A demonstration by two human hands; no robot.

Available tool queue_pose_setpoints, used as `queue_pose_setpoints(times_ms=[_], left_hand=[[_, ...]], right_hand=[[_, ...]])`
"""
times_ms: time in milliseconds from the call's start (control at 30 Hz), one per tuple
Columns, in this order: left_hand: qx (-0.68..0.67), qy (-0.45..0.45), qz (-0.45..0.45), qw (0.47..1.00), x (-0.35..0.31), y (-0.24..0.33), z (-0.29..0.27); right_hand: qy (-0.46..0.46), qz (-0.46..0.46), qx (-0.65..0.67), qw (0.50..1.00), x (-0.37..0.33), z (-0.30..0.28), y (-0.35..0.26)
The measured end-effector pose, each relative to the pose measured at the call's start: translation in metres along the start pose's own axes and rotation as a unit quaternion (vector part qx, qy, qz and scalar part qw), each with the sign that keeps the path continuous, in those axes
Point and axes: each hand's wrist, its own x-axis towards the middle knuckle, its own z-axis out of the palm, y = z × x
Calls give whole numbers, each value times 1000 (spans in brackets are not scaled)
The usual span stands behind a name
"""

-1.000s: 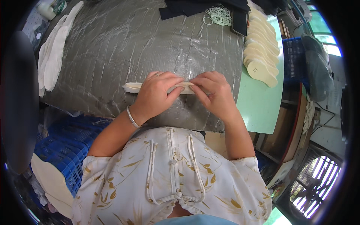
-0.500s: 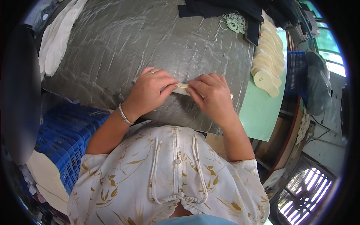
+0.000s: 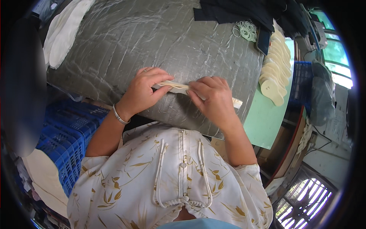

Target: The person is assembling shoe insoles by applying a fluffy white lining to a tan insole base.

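Note:
Between my hands, at the near part of the grey-covered table, is a narrow cream layered fabric strip. My left hand pinches the strip's left part between thumb and fingers. My right hand pinches it farther right, thumb below and fingers above. A split between the layers shows along the stretch between the hands. A pale end sticks out beyond my right hand; whether it belongs to the same strip I cannot tell.
Overlapping cream insole-shaped pieces lie at the right on a green board. Rubber bands, a phone and dark cloth are at the far right. White fabric pieces lie far left; blue crates stand near left.
My left hand has slid left along the strip, so the gap between the hands is wider and more of the strip shows. The view has shifted slightly.

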Motion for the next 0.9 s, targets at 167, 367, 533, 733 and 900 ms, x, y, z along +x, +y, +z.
queue_pose_setpoints(times_ms=[167, 367, 533, 733, 900], left_hand=[[-9, 18, 10, 1000, -1, -3, 5], [-31, 35, -13, 999, -7, -4, -3], [-88, 30, -66, 994, -18, -15, -20], [-74, 36, -39, 996, -21, -21, -20], [-94, 44, -61, 993, -25, -24, -17]], right_hand=[[-1, -21, 5, 1000, 11, 13, -8], [-7, -10, 21, 1000, 16, 18, -10], [-23, -2, 26, 999, 18, 20, -14], [-26, -8, 39, 999, 26, 27, -19], [-41, -7, 41, 998, 27, 29, -20]])
